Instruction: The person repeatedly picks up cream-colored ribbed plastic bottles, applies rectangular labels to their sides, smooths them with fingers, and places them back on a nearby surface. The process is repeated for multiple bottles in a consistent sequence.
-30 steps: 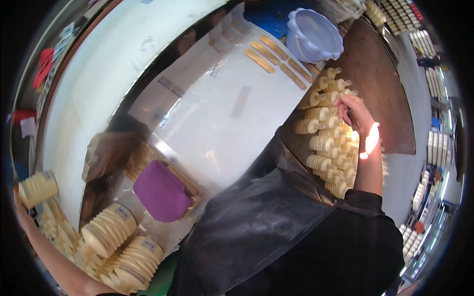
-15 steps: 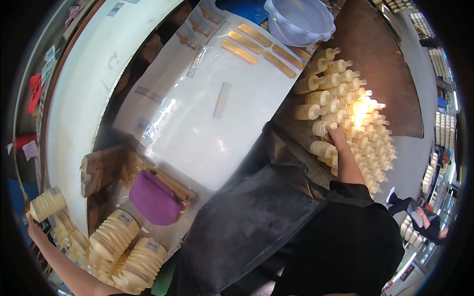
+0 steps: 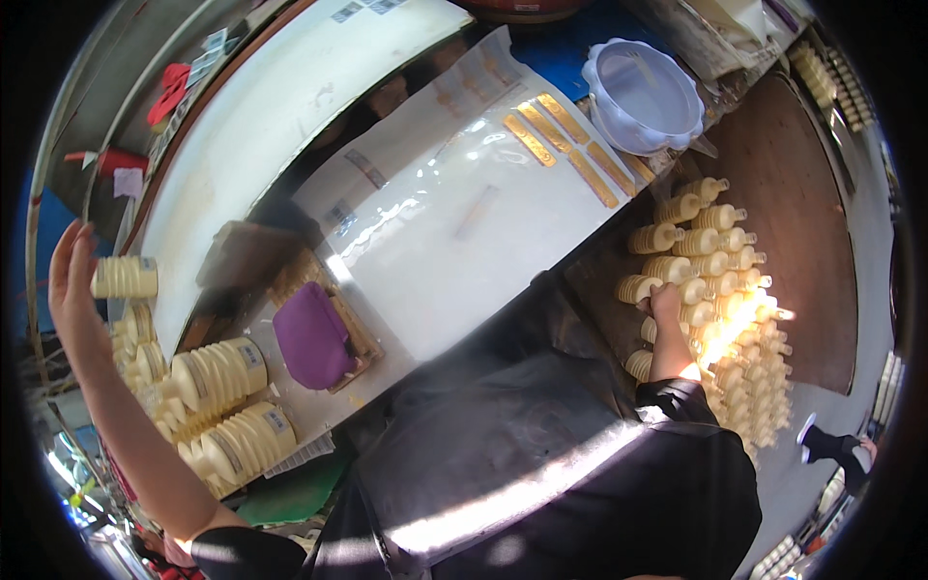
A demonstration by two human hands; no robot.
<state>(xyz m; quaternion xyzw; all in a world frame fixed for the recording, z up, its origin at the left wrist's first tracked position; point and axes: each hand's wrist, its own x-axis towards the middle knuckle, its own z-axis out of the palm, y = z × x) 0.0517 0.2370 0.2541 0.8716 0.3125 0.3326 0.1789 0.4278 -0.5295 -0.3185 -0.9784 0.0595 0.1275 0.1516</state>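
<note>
My left hand (image 3: 75, 290) is raised at the far left and holds a cream ribbed bottle (image 3: 126, 277) on its side above a pile of like bottles (image 3: 217, 406). My right hand (image 3: 667, 302) reaches down at the right and closes on one cream ribbed bottle (image 3: 641, 288) at the near edge of a big heap of such bottles (image 3: 720, 290) lying on a brown surface. Between the hands, a glossy white sheet (image 3: 464, 232) covers the bench, with several gold strips (image 3: 565, 145) at its far edge.
A purple pad (image 3: 311, 333) rests on a wooden block left of the sheet. A pale blue plastic bowl (image 3: 643, 97) stands beyond the gold strips. A white curved wall (image 3: 261, 106) runs behind the bench. Someone's shoe (image 3: 831, 445) shows at the far right.
My left hand has lifted its bottle higher at the far left. My right hand has come back from the middle of the heap to its near left edge and taken hold of a bottle.
</note>
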